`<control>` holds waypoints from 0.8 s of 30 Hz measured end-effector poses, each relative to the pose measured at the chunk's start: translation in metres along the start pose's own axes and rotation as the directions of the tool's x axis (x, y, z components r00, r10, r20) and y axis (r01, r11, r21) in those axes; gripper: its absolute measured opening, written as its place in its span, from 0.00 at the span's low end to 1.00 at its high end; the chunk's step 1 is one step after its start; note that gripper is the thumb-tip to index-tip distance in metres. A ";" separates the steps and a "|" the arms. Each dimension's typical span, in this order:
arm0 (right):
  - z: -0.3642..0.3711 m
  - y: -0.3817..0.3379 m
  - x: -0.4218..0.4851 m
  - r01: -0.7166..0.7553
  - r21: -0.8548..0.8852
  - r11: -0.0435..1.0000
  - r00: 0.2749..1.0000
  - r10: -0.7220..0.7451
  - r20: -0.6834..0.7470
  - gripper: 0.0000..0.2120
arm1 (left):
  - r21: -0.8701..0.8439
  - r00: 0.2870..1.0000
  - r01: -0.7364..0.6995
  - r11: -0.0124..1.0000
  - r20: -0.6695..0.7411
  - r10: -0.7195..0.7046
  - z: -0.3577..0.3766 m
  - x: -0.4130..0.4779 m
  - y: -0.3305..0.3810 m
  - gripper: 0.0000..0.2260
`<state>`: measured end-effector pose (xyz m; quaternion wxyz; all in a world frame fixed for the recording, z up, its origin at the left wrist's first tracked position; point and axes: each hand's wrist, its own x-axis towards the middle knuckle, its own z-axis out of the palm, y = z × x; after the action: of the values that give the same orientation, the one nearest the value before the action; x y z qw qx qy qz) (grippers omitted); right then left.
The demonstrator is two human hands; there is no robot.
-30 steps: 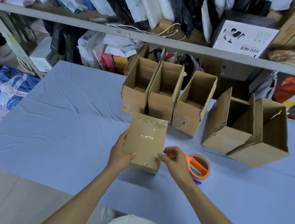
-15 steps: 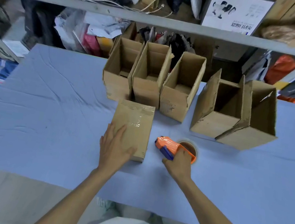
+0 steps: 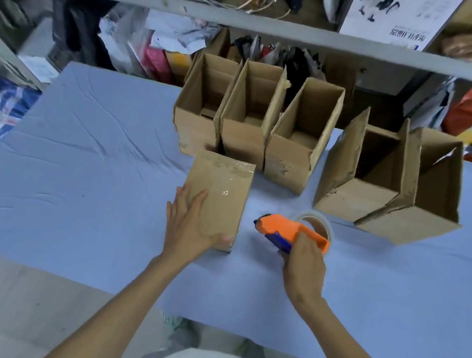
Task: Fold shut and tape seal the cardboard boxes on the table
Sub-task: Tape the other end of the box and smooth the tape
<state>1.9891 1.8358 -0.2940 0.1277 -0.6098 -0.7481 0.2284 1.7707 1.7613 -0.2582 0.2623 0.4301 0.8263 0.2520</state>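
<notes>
The taped box (image 3: 223, 189) lies on the table (image 3: 87, 185). The left hand (image 3: 186, 226) rests flat on its near end, grip wide. Just right of the box, the right hand (image 3: 303, 262) holds an orange tape dispenser (image 3: 285, 229) in its grip. Open boxes (image 3: 245, 136) stand behind it.

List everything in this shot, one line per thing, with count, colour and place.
taped box: one, brown cardboard, closed, lying near the table's middle
open boxes: five, brown cardboard, in a row behind the taped box
tape dispenser: one, orange and blue, right of the taped box
tape roll: one, clear, on the dispenser
table: one, covered in blue cloth
shelf: one, grey, behind the table
white carton: one, printed, on the shelf
bags: many, mixed colours, on and under the shelf
left hand: flat on the taped box
right hand: grips the tape dispenser
</notes>
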 end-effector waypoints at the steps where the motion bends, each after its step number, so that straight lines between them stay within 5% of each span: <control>1: -0.010 -0.001 -0.002 0.097 0.018 0.995 0.993 -0.095 -0.067 0.11 | -0.068 0.999 -0.046 0.997 -0.016 0.045 -0.006 -0.001 0.006 0.44; 6: -0.059 -0.019 -0.009 0.504 -0.019 0.864 0.822 -0.486 -0.298 0.10 | -0.313 0.897 -0.420 0.852 0.003 0.443 -0.044 -0.028 0.057 0.26; 12: -0.072 -0.039 -0.006 0.568 0.037 0.822 0.790 -0.533 -0.303 0.21 | -0.180 0.800 -0.586 0.790 0.023 0.599 -0.065 -0.035 0.071 0.14; 16: -0.075 -0.042 -0.003 0.594 0.046 0.803 0.788 -0.570 -0.231 0.26 | -0.212 0.824 -0.539 0.815 0.065 0.562 -0.075 -0.030 0.071 0.10; 20: -0.080 -0.038 0.005 0.564 0.082 0.822 0.825 -0.566 0.000 0.29 | -0.323 0.901 -0.345 0.881 0.150 0.408 -0.081 -0.024 0.077 0.06; 24: -0.087 -0.042 0.003 0.529 0.214 0.821 0.818 -0.560 0.129 0.27 | -0.402 0.958 -0.212 0.891 0.094 0.270 -0.076 -0.014 0.078 0.04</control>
<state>1.9931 1.8487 -0.1984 0.1687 -0.3327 -0.8778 0.3006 1.7727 1.7744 -0.1492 0.3689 0.4863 0.6785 0.4088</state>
